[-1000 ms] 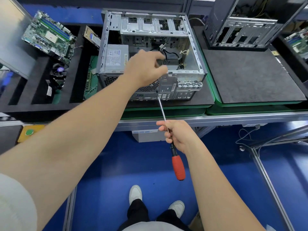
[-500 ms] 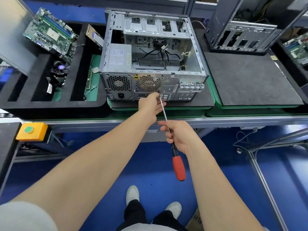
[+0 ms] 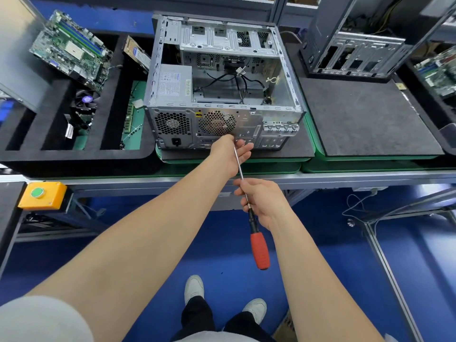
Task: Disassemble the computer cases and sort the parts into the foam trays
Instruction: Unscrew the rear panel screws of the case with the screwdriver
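An open grey computer case (image 3: 222,80) lies on its side on a dark foam pad, back panel toward me, with a power supply (image 3: 174,82) and loose black cables inside. My right hand (image 3: 261,201) grips the metal shaft of a long screwdriver (image 3: 259,248) with a red handle that hangs below the hand. The shaft points up at the case's back panel. My left hand (image 3: 229,154) reaches to the lower edge of that panel, palm up with fingers extended beside the screwdriver tip. The black foam tray (image 3: 61,154) at left holds a motherboard (image 3: 71,48), a cooler fan (image 3: 85,102) and a RAM stick.
A bare dark foam pad (image 3: 365,114) lies to the right of the case, with a second case (image 3: 355,38) behind it. A yellow box with a green button (image 3: 40,195) sits on the bench's front rail at left. Blue floor and my shoes are below.
My left hand came out of the case's interior and dropped to the bottom of the back panel, then opened its fingers by the screwdriver tip. My right hand has stayed on the screwdriver.
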Demonstrator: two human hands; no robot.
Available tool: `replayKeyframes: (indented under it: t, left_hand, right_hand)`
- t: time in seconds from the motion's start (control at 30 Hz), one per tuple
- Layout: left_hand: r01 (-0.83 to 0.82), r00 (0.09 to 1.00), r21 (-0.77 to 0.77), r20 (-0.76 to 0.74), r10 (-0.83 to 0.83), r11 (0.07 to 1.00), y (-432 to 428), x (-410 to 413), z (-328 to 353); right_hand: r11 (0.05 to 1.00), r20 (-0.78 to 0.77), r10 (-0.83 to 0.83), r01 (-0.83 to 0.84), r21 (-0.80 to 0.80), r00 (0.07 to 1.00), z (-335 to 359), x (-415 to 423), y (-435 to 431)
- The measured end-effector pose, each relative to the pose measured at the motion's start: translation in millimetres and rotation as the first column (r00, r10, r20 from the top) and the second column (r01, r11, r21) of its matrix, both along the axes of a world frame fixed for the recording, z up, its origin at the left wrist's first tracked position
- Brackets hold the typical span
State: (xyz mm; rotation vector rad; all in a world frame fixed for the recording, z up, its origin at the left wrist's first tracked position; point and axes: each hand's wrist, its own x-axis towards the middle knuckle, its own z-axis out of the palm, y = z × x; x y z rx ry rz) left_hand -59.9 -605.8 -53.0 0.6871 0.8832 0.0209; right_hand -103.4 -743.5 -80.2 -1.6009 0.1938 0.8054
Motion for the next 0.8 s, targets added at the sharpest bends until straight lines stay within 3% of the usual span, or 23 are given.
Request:
replayKeyframes:
  t: [0.3, 0.6, 0.8]
  left_hand:
    - [0.082, 0.979, 0.102, -0.194, -0.061, 0.991, -8, 9, 8]
    - [-0.087, 0.962, -0.066, -0.264, 0.067, 0.994, -9, 25, 16]
    - [-0.064, 0.974, -0.175, -0.224, 0.023, 0.983, -8, 22, 9]
  right_hand:
    - [1.0, 0.002, 0.0, 0.0, -0.004, 1.0, -8, -7, -5]
    - [1.0, 0.026, -0.012, 0.012, -0.019, 1.0, -10, -7, -9]
    - [0.999, 0.055, 0.008, -0.006, -0.038, 0.998, -11, -6, -16]
